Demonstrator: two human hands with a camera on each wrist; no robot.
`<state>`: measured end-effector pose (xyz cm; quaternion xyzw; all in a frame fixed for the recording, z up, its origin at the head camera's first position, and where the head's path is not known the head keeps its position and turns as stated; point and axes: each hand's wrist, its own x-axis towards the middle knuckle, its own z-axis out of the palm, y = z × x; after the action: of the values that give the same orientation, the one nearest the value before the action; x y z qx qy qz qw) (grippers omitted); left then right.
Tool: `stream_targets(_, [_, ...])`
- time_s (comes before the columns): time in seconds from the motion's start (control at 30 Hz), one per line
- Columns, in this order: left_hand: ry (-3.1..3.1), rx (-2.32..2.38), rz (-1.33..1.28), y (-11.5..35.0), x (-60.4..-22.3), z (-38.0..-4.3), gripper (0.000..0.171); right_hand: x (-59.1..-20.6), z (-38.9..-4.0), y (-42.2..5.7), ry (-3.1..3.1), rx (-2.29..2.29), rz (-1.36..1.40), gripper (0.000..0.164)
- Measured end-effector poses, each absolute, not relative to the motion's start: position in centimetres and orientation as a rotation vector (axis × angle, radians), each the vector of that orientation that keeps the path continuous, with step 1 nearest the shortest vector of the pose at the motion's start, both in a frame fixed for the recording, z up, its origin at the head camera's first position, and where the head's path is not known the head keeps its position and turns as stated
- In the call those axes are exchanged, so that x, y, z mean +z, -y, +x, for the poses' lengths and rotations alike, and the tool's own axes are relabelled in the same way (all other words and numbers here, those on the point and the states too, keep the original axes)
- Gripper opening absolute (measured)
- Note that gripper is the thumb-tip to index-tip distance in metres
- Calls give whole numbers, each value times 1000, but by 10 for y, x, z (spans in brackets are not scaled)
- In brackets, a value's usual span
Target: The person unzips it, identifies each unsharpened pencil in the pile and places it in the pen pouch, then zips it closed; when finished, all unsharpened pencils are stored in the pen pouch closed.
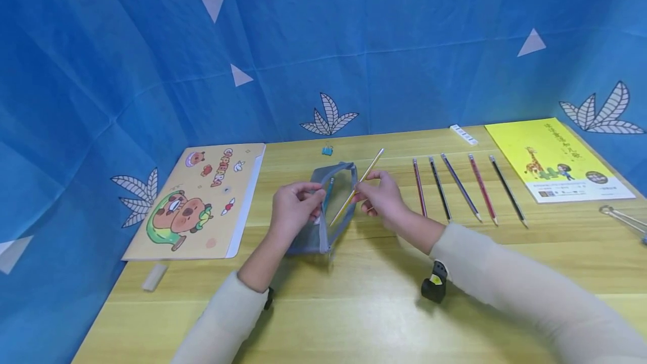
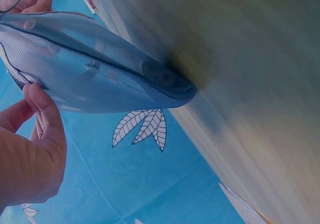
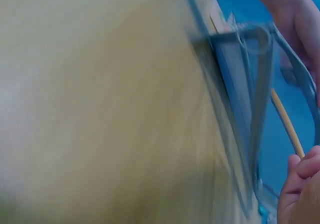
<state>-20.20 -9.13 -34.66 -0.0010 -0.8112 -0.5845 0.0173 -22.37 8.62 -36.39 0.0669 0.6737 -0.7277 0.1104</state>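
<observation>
My left hand pinches the edge of a grey mesh zip pencil pouch, whose mouth gapes toward the right. In the left wrist view, thumb and fingertips grip the rim of the pouch. A teal pencil lies inside it. My right hand holds a yellow pencil between thumb and fingers, slanted with its lower end at the pouch's open mouth. In the right wrist view, the yellow pencil points from the right hand into the zip opening.
Several pencils lie in a row right of the pouch. A yellow booklet and a metal compass are farther right. At left are a capybara folder and an eraser. A blue binder clip and white strip lie behind.
</observation>
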Motion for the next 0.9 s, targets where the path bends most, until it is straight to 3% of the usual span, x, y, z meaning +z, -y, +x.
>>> stream_targets(0.43, [2532, -1800, -10, 91, -346, -202, 16, -374, -208, -52, -1916, -2007, 202, 38])
stream_targets(0.9, [2529, -1833, -25, 92, -344, -202, 17, -374, -215, -56, -2017, -1776, 163, 33])
